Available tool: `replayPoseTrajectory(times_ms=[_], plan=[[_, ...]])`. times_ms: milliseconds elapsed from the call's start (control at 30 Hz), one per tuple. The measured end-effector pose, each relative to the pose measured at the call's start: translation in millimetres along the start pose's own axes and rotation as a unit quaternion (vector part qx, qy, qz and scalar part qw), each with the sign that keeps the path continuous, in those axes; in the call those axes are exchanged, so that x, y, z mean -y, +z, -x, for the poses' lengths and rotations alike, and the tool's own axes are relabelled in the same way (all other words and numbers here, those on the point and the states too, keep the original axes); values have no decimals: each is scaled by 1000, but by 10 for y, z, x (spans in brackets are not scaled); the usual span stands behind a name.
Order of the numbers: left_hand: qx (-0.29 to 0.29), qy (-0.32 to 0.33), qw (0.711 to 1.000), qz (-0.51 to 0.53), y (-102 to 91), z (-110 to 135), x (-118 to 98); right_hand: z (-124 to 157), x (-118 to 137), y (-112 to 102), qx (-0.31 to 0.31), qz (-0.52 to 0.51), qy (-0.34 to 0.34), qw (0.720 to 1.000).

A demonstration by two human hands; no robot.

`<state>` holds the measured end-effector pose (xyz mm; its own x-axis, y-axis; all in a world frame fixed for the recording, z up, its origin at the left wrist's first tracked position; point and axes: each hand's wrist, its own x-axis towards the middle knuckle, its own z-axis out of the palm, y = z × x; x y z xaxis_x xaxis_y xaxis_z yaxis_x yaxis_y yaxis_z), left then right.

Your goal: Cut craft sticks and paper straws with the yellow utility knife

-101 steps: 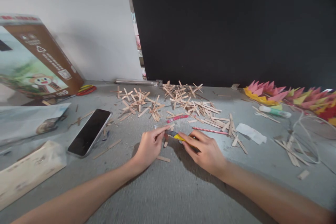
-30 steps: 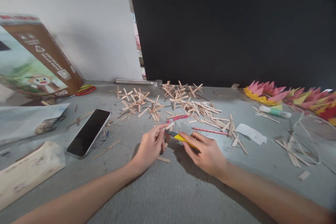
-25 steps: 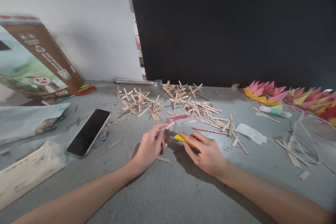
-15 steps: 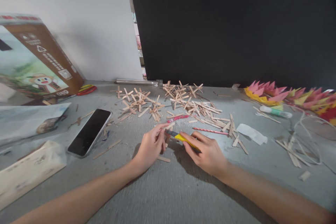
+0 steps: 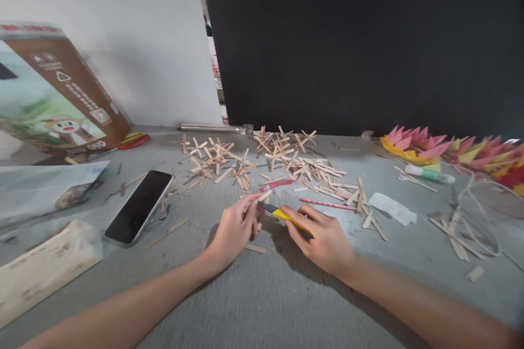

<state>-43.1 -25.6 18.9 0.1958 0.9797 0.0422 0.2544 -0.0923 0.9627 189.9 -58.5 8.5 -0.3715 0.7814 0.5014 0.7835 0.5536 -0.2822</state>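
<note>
My left hand [image 5: 236, 224] pinches a small wooden craft stick [image 5: 264, 196], whose pale end shows past the fingertips. In my right hand [image 5: 323, 232] is a yellow and black utility knife [image 5: 292, 220], gripped with its blade toward the left hand. The blade tip lies close to the stick at my left fingertips; whether it touches is hard to tell. Beneath the left hand another craft stick [image 5: 255, 248] lies on the table. Just beyond the hands are a red strip [image 5: 277, 185] and a red patterned pencil [image 5: 327, 204].
Crossed craft sticks [image 5: 216, 154] and loose ones [image 5: 319, 168] are heaped at the back. A phone [image 5: 139, 207], paper bag [image 5: 49, 272], box [image 5: 61, 92] and scissors [image 5: 135, 140] lie left. At right are a glue stick [image 5: 429, 174], folded paper pieces [image 5: 426, 144] and a white cable [image 5: 497, 229].
Both hands hold almost the same position, with the knife and craft stick barely shifted. The view has moved very slightly.
</note>
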Motion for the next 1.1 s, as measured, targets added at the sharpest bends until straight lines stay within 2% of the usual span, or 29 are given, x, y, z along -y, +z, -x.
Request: replayPoseTrajectory(times_ms=[533, 867, 1100], plan=[[28, -69, 996, 56, -26, -36, -13, 12, -17, 26, 5, 13, -26, 1000], [45, -60, 990, 116, -38, -82, 114, 39, -34, 47, 5, 17, -24, 1000], [57, -53, 990, 120, -57, -81, 97, 41, -23, 47, 3, 23, -27, 999]])
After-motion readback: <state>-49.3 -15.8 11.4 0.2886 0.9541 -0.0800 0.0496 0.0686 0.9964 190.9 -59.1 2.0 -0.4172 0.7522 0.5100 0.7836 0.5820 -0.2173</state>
